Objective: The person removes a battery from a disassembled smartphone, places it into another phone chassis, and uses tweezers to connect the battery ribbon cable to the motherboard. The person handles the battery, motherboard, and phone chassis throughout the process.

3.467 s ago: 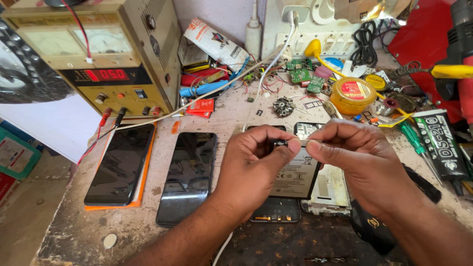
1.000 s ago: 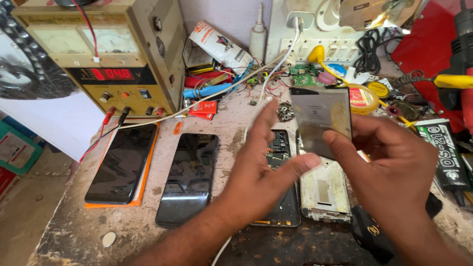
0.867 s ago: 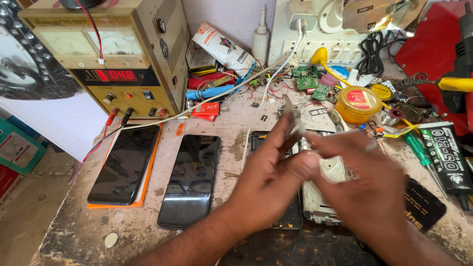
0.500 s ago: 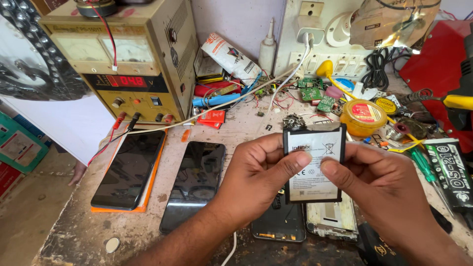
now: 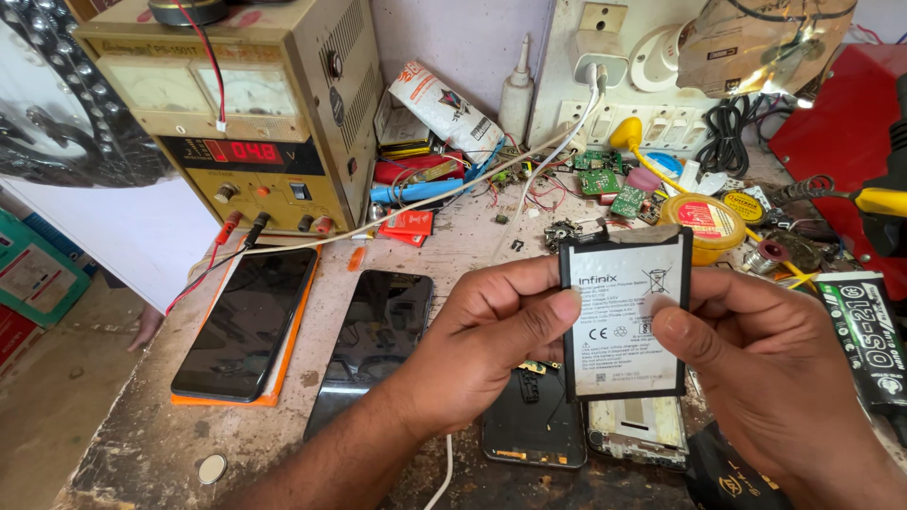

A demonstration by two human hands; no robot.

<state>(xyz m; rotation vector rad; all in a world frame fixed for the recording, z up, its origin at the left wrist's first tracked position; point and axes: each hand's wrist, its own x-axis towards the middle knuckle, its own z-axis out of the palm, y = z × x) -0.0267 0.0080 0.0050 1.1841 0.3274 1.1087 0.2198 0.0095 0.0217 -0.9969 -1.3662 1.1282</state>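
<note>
I see my left hand (image 5: 482,345) pinching the flat battery (image 5: 624,316) at its nine o'clock edge, my right hand (image 5: 765,364) clamping the three o'clock edge, above the opened phone (image 5: 534,430).

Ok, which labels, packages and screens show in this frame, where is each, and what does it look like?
Battery: held upright by left hand and right hand; flat black rectangle, white label.
Display: on beige power supply, back left; dark strip, red digits.
Pouch: leaning at back wall; white, red-black print.
Phones: left on bench; dark, blank screens.
Tube: right edge; black, white print.
Tin: behind battery; round, yellow, red label.
</note>
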